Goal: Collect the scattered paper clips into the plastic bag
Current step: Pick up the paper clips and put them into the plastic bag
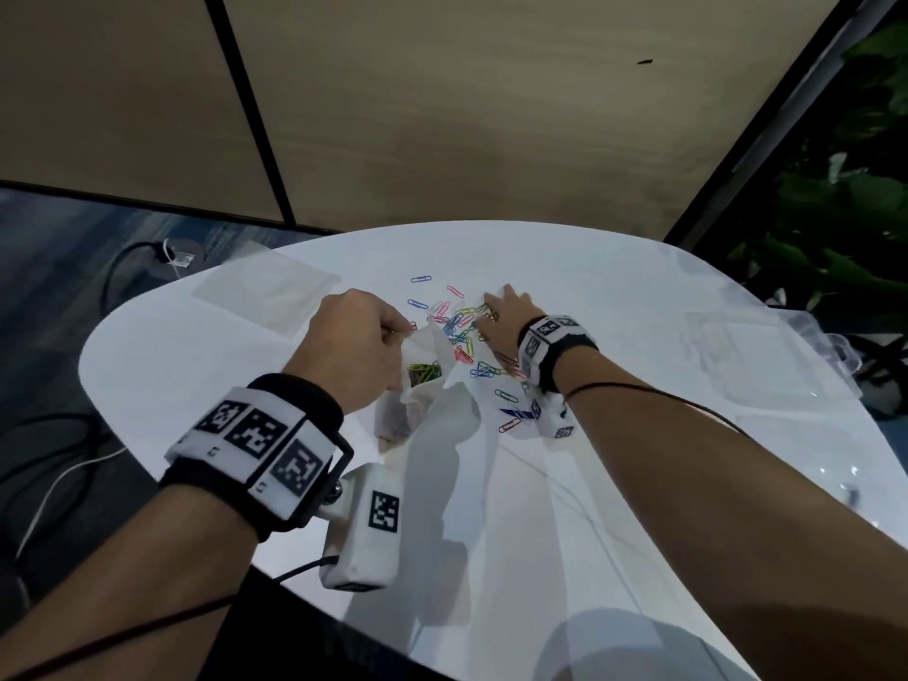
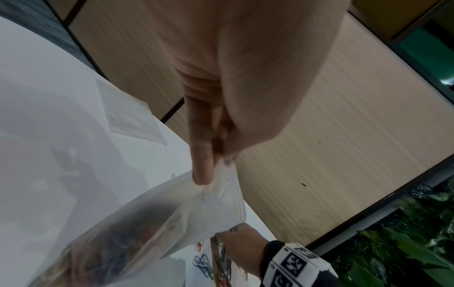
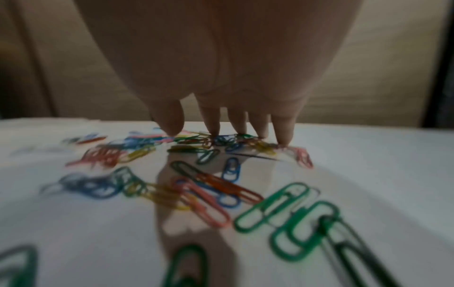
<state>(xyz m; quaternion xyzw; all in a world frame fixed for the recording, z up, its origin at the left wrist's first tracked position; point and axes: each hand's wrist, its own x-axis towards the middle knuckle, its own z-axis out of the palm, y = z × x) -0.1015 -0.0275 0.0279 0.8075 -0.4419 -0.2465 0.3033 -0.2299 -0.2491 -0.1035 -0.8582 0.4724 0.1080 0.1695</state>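
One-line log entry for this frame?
left hand: pinches plastic bag rim | right hand: fingertips on paper clips | table: clips remain

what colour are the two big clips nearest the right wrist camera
Green; the two clips show best in the right wrist view.

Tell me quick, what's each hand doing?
Left hand: pinching the plastic bag's top edge, holding it up.
Right hand: open, fingertips down on the paper clips, gripping none.

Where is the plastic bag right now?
In the head view the plastic bag sits near the table's centre, its rim pinched by the left hand, just left of the paper clips under the right hand.
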